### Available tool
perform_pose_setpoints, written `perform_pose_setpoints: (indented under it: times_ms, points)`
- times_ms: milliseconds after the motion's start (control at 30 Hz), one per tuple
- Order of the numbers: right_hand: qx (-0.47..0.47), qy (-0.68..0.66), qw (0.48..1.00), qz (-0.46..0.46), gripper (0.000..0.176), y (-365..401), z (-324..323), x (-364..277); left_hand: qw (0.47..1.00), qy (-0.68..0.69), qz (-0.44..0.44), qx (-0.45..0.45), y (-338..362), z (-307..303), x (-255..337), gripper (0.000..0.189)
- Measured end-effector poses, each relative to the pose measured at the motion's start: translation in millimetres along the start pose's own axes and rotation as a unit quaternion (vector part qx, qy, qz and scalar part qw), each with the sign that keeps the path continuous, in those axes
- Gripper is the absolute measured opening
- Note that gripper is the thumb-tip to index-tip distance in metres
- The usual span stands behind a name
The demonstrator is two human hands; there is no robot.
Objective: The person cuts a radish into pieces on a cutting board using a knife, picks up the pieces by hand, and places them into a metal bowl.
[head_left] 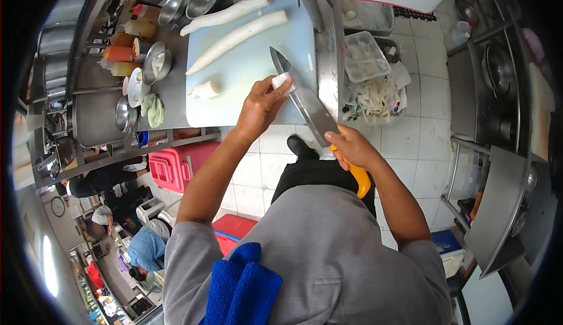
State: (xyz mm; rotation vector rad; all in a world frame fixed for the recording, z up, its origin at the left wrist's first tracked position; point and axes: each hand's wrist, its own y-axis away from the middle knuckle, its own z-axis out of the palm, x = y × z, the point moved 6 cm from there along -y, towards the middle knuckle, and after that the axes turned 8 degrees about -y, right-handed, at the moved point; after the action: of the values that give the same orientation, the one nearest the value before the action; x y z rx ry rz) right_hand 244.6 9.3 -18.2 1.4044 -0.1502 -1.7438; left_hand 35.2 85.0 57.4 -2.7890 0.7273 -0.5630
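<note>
My left hand [261, 105] grips a short piece of white radish [282, 81] over the right part of the pale cutting board [246, 55]. My right hand [353, 146] is wrapped round the yellow handle of a large knife [311, 111]. The blade slants up and to the left, its flat side right beside the held piece. Two long peeled white radishes [237, 40] [226, 14] lie across the upper board. A short radish chunk [205, 90] rests at the board's left, and a thin white strip [310, 62] near its right edge.
Metal bowls [157, 63], sauce bottles [117, 53] and a green cloth [152, 110] are left of the board. A bin of peelings [378, 99] and a clear plastic container [366, 56] stand to the right. Several people are at the lower left, near a red box [170, 169].
</note>
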Motion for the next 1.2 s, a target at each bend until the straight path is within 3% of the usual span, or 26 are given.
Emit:
perform_pose_setpoints:
  times_ms: [167,200,233,367,433,533,567,633,733,800,867,933,1000,1067,1200]
  points:
    - [0.053,-0.041,0.998,0.002,0.030,31.8,-25.5,-15.3,0.999,-0.034,-0.013,-0.006,2.6,1.7,0.1,0.071]
    - [0.075,-0.063,0.995,-0.008,0.032,40.5,-36.4,-15.9,0.999,-0.012,-0.051,-0.016,4.5,3.4,-4.8,0.076]
    - [0.077,-0.061,0.995,-0.010,0.032,48.3,-42.6,-18.0,0.996,0.010,-0.087,-0.024,4.8,4.6,-9.6,0.082]
    - [0.120,-0.006,0.993,0.006,0.030,72.8,-49.9,-24.5,0.996,-0.004,-0.078,-0.047,-5.1,-6.3,6.2,0.084]
    - [0.145,0.026,0.989,0.018,0.029,80.9,-46.5,-27.9,0.991,-0.103,0.080,-0.005,-13.2,-13.3,42.5,0.074]
    - [0.139,0.024,0.990,-0.009,0.029,91.2,-41.2,-23.3,0.978,-0.093,0.144,-0.119,-22.1,12.6,94.3,0.062]
    - [0.138,0.008,0.990,-0.010,0.028,100.3,-40.9,-23.6,0.978,-0.095,0.145,-0.116,-29.3,22.4,101.7,0.062]
    - [0.176,0.007,0.984,0.006,0.027,123.6,-47.9,-20.6,0.989,0.015,0.087,-0.119,-42.0,44.8,103.5,0.054]
    - [0.257,0.015,0.966,0.031,0.025,152.0,-65.7,-0.3,0.982,-0.054,0.014,-0.179,-53.1,79.6,96.3,0.051]
    - [0.298,0.021,0.954,0.038,0.025,161.7,-68.9,5.7,0.984,-0.083,0.033,-0.153,-50.2,68.7,95.0,0.055]
    - [0.363,0.076,0.927,0.065,0.025,170.8,-68.8,7.8,0.990,-0.136,0.021,-0.027,-45.7,26.9,77.7,0.060]
    - [0.328,0.105,0.939,-0.012,0.030,167.1,-54.5,5.3,0.995,-0.083,-0.031,0.042,-32.7,5.2,35.9,0.067]
    - [0.251,0.022,0.963,-0.097,0.047,158.1,-33.5,5.2,0.989,-0.129,-0.069,0.001,-21.3,2.9,10.0,0.063]
    - [0.200,0.059,0.975,-0.074,0.061,144.4,-18.4,0.0,0.991,-0.098,-0.088,-0.026,-15.8,3.2,0.3,0.062]
    - [0.216,0.208,0.925,-0.235,0.046,129.5,15.9,-19.6,0.981,0.017,-0.195,0.011,16.3,4.3,-10.6,0.058]
